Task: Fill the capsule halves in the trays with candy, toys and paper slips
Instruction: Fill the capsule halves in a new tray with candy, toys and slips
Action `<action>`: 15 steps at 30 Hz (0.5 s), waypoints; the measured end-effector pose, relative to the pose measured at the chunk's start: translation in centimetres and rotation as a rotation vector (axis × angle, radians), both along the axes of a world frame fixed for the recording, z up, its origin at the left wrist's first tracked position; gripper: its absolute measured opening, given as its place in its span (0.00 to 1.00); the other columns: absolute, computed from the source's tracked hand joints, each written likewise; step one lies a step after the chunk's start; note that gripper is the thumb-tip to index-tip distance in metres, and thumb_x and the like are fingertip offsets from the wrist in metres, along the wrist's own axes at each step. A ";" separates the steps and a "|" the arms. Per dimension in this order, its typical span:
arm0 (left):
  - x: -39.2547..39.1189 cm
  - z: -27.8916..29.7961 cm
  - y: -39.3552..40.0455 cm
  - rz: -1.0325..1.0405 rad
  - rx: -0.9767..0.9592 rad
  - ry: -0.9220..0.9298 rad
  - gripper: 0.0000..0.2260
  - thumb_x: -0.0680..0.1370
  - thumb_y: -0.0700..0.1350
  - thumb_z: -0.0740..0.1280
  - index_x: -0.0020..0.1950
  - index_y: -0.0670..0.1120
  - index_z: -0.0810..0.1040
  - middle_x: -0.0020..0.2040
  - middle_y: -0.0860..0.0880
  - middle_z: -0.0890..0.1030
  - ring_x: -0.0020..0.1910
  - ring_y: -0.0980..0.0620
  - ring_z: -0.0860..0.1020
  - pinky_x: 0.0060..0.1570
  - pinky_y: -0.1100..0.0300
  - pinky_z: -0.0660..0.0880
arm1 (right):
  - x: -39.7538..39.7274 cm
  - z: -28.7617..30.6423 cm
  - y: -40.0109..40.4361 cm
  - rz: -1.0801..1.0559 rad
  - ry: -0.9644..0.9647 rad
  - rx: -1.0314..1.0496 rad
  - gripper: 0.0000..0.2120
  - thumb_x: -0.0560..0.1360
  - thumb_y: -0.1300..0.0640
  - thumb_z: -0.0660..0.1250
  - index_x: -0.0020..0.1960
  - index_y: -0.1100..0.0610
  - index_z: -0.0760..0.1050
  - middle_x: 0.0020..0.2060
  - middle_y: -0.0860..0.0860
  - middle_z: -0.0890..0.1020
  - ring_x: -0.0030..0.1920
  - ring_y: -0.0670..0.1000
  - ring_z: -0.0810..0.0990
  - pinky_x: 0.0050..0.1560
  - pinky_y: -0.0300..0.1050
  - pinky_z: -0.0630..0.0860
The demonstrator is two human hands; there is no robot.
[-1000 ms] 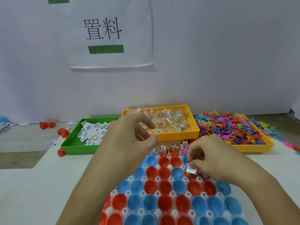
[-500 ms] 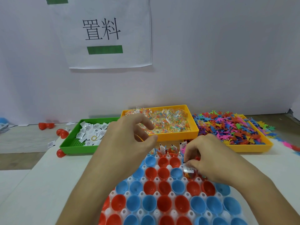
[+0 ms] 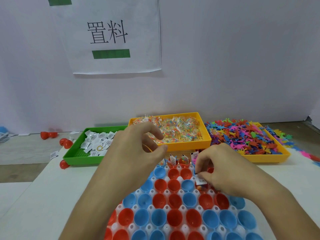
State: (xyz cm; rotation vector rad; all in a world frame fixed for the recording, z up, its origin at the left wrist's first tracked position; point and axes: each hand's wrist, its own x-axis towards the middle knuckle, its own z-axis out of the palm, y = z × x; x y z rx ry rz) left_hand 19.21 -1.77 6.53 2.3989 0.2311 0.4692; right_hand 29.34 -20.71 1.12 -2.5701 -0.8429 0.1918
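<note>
We find the paper slip (image 3: 200, 180) upright, long axis vertical, pinched by the right hand (image 3: 223, 170) directly over a red capsule half (image 3: 201, 187). The left hand (image 3: 133, 153) hovers farther off, fingers loosely curled, seemingly empty.

Red and blue capsule halves (image 3: 173, 217) sit open-side up in a white tray (image 3: 166, 193); far-row halves hold paper slips (image 3: 172, 159).

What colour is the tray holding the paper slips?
Green tray, holding white slips; seen in the head view.
</note>
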 end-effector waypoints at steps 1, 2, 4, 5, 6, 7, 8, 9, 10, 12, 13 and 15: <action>0.0 0.0 0.0 0.001 0.001 0.002 0.03 0.73 0.52 0.71 0.45 0.56 0.79 0.35 0.57 0.83 0.37 0.62 0.80 0.37 0.71 0.74 | 0.0 0.0 0.0 -0.003 -0.007 0.007 0.07 0.74 0.55 0.73 0.40 0.44 0.81 0.40 0.39 0.82 0.43 0.40 0.80 0.48 0.42 0.81; 0.0 0.0 0.1 0.000 0.001 0.003 0.03 0.73 0.52 0.71 0.45 0.57 0.79 0.35 0.57 0.83 0.37 0.62 0.80 0.36 0.71 0.74 | 0.0 -0.1 0.0 -0.005 -0.012 0.013 0.07 0.74 0.55 0.73 0.40 0.43 0.81 0.40 0.39 0.82 0.43 0.40 0.79 0.48 0.42 0.81; 0.0 0.0 0.1 -0.002 0.001 0.003 0.03 0.73 0.52 0.71 0.45 0.57 0.79 0.35 0.57 0.83 0.37 0.62 0.80 0.36 0.72 0.74 | 0.1 -0.1 -0.1 -0.010 -0.014 0.022 0.07 0.74 0.55 0.73 0.40 0.44 0.81 0.40 0.39 0.81 0.43 0.40 0.79 0.48 0.43 0.81; 0.0 0.0 0.1 -0.003 0.000 0.003 0.03 0.73 0.52 0.71 0.45 0.56 0.79 0.35 0.57 0.83 0.37 0.62 0.80 0.36 0.71 0.74 | 0.1 -0.1 -0.1 -0.010 -0.014 0.025 0.07 0.74 0.55 0.73 0.39 0.44 0.81 0.39 0.40 0.82 0.43 0.41 0.80 0.48 0.43 0.81; 0.0 0.0 0.1 -0.004 -0.003 0.003 0.03 0.73 0.51 0.71 0.45 0.56 0.79 0.35 0.57 0.83 0.37 0.62 0.80 0.37 0.71 0.74 | 0.1 -0.1 -0.1 -0.009 -0.012 0.024 0.08 0.74 0.55 0.74 0.39 0.44 0.81 0.39 0.40 0.82 0.43 0.41 0.80 0.47 0.43 0.81; 0.0 0.0 0.1 -0.005 -0.006 0.003 0.03 0.73 0.51 0.71 0.45 0.56 0.79 0.35 0.57 0.83 0.37 0.62 0.80 0.38 0.72 0.74 | 0.1 -0.1 -0.2 -0.004 -0.006 0.020 0.08 0.74 0.55 0.74 0.39 0.44 0.81 0.39 0.40 0.82 0.42 0.41 0.80 0.47 0.43 0.82; 0.0 0.0 0.1 -0.005 -0.007 0.004 0.03 0.73 0.51 0.71 0.45 0.56 0.79 0.35 0.57 0.83 0.37 0.62 0.80 0.37 0.72 0.73 | 0.1 -0.1 -0.2 0.003 0.001 0.014 0.07 0.73 0.55 0.74 0.39 0.44 0.81 0.38 0.40 0.82 0.42 0.41 0.80 0.46 0.44 0.82; 0.0 0.0 0.1 -0.006 -0.007 0.006 0.03 0.73 0.52 0.71 0.45 0.56 0.79 0.35 0.57 0.83 0.37 0.62 0.80 0.36 0.72 0.73 | 0.1 -0.1 -0.2 0.011 0.010 0.008 0.07 0.73 0.55 0.75 0.39 0.44 0.81 0.37 0.41 0.82 0.41 0.41 0.80 0.45 0.44 0.82; 0.0 0.0 0.1 -0.007 -0.006 0.007 0.03 0.73 0.52 0.71 0.45 0.56 0.79 0.35 0.57 0.83 0.37 0.62 0.80 0.36 0.72 0.73 | 0.1 -0.1 -0.3 0.019 0.021 0.002 0.07 0.72 0.54 0.75 0.39 0.44 0.81 0.37 0.41 0.82 0.41 0.41 0.80 0.44 0.44 0.82; 0.0 0.0 0.1 -0.007 -0.004 0.010 0.03 0.73 0.52 0.71 0.45 0.57 0.78 0.35 0.57 0.83 0.37 0.62 0.80 0.34 0.73 0.72 | 0.0 0.0 -0.3 0.029 0.044 -0.011 0.06 0.72 0.53 0.76 0.39 0.44 0.81 0.37 0.41 0.82 0.41 0.42 0.81 0.43 0.44 0.82; 0.0 0.1 0.1 -0.007 -0.003 0.011 0.03 0.73 0.52 0.71 0.45 0.57 0.78 0.35 0.57 0.83 0.37 0.62 0.80 0.34 0.73 0.72 | 0.0 0.1 -0.4 0.033 0.055 -0.018 0.06 0.71 0.53 0.76 0.39 0.44 0.81 0.37 0.41 0.82 0.41 0.42 0.81 0.43 0.43 0.82; 0.0 0.1 0.2 -0.007 0.001 0.011 0.03 0.73 0.52 0.71 0.45 0.57 0.78 0.35 0.57 0.83 0.37 0.63 0.79 0.34 0.73 0.72 | 0.0 0.1 -0.3 0.037 0.066 -0.030 0.06 0.71 0.53 0.77 0.38 0.44 0.81 0.36 0.41 0.82 0.40 0.41 0.81 0.42 0.41 0.81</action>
